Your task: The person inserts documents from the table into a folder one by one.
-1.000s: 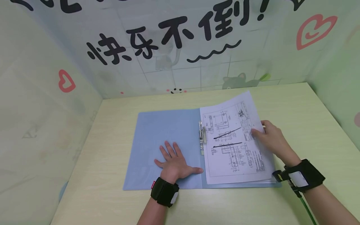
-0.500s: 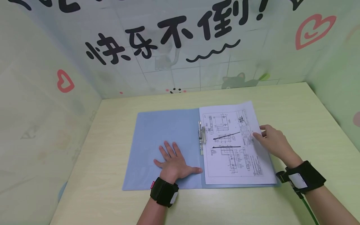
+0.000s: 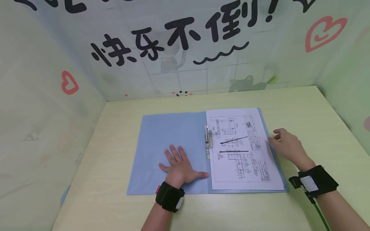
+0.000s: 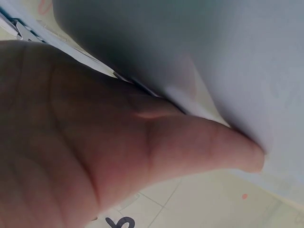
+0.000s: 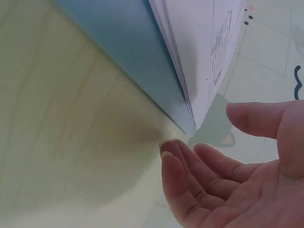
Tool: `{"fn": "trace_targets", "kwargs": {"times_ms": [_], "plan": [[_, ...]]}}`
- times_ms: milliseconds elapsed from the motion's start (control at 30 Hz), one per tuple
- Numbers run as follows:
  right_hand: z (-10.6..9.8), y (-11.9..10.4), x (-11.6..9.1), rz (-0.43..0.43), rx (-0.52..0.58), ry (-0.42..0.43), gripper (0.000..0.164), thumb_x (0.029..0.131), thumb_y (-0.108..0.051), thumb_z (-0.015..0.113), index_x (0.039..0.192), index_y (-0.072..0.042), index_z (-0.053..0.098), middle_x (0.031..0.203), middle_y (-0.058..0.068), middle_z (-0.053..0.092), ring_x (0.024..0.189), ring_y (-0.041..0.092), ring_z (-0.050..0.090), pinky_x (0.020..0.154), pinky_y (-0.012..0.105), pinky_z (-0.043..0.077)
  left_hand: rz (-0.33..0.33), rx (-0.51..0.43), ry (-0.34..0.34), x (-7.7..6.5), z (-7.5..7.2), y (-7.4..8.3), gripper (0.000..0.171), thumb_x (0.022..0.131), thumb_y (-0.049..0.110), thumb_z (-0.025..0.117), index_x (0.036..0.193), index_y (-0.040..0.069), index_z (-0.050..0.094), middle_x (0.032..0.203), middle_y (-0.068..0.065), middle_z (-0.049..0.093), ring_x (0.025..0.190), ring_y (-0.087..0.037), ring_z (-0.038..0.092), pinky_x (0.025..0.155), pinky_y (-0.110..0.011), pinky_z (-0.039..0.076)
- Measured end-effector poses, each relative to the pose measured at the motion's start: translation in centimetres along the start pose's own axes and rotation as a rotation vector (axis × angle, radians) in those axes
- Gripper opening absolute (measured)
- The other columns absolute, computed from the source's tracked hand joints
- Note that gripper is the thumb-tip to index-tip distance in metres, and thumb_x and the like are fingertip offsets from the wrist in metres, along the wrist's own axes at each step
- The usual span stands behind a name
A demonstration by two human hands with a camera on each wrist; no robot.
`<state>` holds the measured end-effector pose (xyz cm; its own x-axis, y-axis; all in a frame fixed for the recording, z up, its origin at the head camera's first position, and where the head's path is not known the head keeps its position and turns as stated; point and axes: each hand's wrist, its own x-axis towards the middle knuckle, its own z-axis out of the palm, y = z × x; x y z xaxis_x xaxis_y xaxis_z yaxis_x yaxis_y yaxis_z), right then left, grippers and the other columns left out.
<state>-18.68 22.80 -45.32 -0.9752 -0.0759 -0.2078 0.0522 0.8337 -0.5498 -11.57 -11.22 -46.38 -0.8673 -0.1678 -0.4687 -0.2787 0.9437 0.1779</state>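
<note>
A light blue folder (image 3: 170, 130) lies spread out on the table. White sheets with printed technical drawings (image 3: 238, 168) lie on its right side, and the top one bears two bold black lines. A metal clip (image 3: 208, 141) at the fold holds their left edge. My left hand (image 3: 178, 170) rests on the left cover with fingers spread and the thumb reaching the fold. Just off the folder's right edge is my right hand (image 3: 289, 147), its fingers loosely bent. In the right wrist view, a gap shows between thumb and fingers (image 5: 175, 183), with nothing held.
Pale wood-grain table (image 3: 115, 150) surrounds the folder. Behind it and at both sides stand walls with printed writing, hearts (image 3: 69, 82) and a cat figure. Each wrist wears a black band (image 3: 170, 196); a green cable (image 3: 321, 215) runs from the right one.
The top sheet, lifted and skewed a second ago, now lies down in line with the folder. My right hand has let go of its edge and moved right. My left hand stays put.
</note>
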Motion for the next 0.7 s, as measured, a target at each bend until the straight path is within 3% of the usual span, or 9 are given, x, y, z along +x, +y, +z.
{"fn": "trace_targets", "kwargs": {"times_ms": [200, 333, 500, 700], "plan": [[0.9, -0.9, 1.1, -0.103, -0.036, 0.039, 0.062, 0.101, -0.025, 0.051, 0.141, 0.019, 0.035, 0.144, 0.044, 0.033, 0.130, 0.060, 0.035, 0.101, 0.069, 0.037, 0.001, 0.009, 0.004, 0.0, 0.0, 0.2, 0.144, 0.059, 0.081, 0.074, 0.159, 0.006, 0.003, 0.165, -0.019, -0.013, 0.152, -0.045, -0.012, 0.110, -0.077, 0.013], [1.9, -2.3, 1.7, -0.153, -0.065, 0.043, 0.062, 0.101, -0.028, 0.053, 0.144, 0.014, 0.035, 0.153, 0.043, 0.015, 0.139, 0.063, 0.018, 0.105, 0.076, 0.025, 0.000, 0.012, -0.001, 0.0, 0.1, 0.1, 0.144, 0.059, 0.081, 0.074, 0.159, 0.007, 0.003, 0.165, -0.019, -0.013, 0.152, -0.046, -0.012, 0.110, -0.077, 0.013], [3.5, -5.0, 2.2, -0.254, -0.107, -0.004, 0.064, 0.100, -0.033, 0.054, 0.148, 0.006, 0.037, 0.160, 0.035, -0.001, 0.147, 0.057, 0.001, 0.111, 0.076, 0.011, -0.006, 0.012, 0.003, 0.0, 0.1, 0.0, 0.144, 0.059, 0.081, 0.073, 0.159, 0.007, 0.003, 0.165, -0.019, -0.013, 0.152, -0.045, -0.012, 0.110, -0.078, 0.013], [5.0, -8.2, 3.0, -0.345, -0.136, -0.067, 0.063, 0.101, -0.040, 0.050, 0.149, -0.001, 0.040, 0.162, 0.032, -0.008, 0.149, 0.054, -0.004, 0.112, 0.076, 0.008, -0.003, 0.002, 0.010, 0.1, 0.0, -0.1, 0.144, 0.058, 0.081, 0.074, 0.159, 0.006, 0.004, 0.166, -0.019, -0.012, 0.152, -0.046, -0.010, 0.109, -0.078, 0.013]]}}
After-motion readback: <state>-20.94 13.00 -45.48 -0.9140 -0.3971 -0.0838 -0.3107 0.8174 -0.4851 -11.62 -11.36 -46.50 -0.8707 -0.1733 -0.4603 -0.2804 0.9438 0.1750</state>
